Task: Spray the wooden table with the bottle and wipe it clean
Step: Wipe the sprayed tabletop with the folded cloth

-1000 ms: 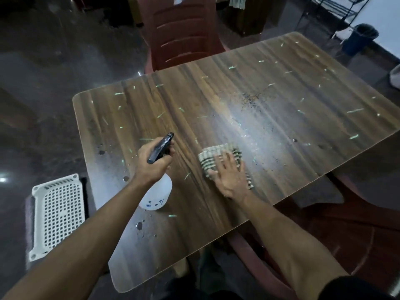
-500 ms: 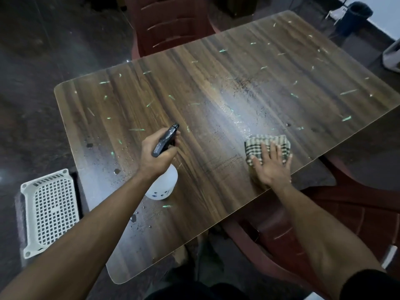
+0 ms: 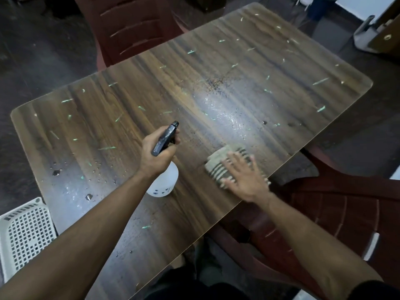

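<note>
The left hand [image 3: 156,155] is up over the middle of the wooden bench [image 3: 121,131], w/ the arm coming in long and straight from the bottom left. Its grip is tight round the neck of the spray bottle [image 3: 163,180]: fingers curl under the black spray head [image 3: 165,137], thumb side on top. The nozzle points away from the person, toward the far side. The white round body of the bottle hangs below the wrist, just above or on the wood; can't tell which.

The right hand [image 3: 243,179] lies flat on the striped cloth [image 3: 225,164] near the bench's right edge. Fingers are straight and spread, palm down, pressing the cloth on the wood. Its grip is wide, not curled round anything. The hand looks blurry. The right arm comes in from the bottom right.

Just past the cloth there is a shiny wet patch [image 3: 225,113] w/ dark specks. Lots of small pale green bits [image 3: 107,148] lie all over the top, plus drops of water on the near left part.

A red chair [image 3: 134,27] stands at the far side, another red chair [image 3: 337,211] at the right. A white basket [image 3: 23,232] w/ holes sits on the floor at the left.
</note>
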